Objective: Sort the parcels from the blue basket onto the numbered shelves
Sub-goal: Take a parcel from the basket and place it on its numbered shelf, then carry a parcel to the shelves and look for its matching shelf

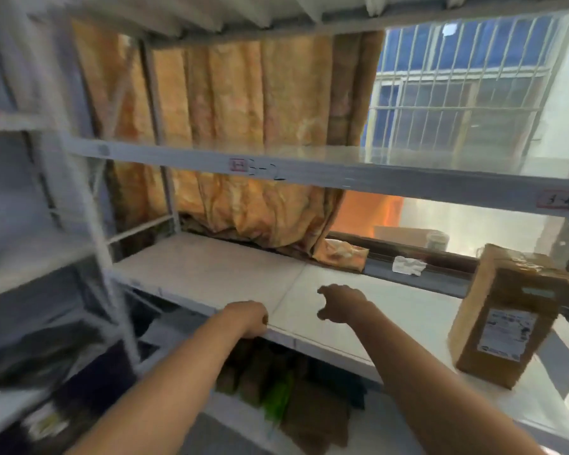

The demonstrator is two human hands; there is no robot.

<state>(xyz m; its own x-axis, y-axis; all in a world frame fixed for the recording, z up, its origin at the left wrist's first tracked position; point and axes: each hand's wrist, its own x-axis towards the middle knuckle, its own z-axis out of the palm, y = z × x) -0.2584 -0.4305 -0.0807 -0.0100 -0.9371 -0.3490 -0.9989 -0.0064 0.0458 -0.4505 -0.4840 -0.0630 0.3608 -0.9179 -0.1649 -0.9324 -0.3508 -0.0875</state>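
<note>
Our left grip (pixel 248 318) rests at the front edge of the middle shelf (pixel 211 274), fingers curled under so we cannot tell whether it is closed or slack, and we see nothing in it; our right grip (pixel 340 305) hangs just above the same shelf board with fingers spread loosely and empty; well to the right on that shelf a brown cardboard parcel (pixel 503 316) stands upright, slightly tilted, a white printed label on its near face, apart from both grips; the shelf above (pixel 309 174) carries a handwritten number on its front rail, too blurred for us to read surely; behind hangs an orange curtain (pixel 243 103), and a barred window (pixel 457 77) shows at upper right; below the middle shelf we make out dark brown and green packages (pixel 276 389), blurred.
</note>
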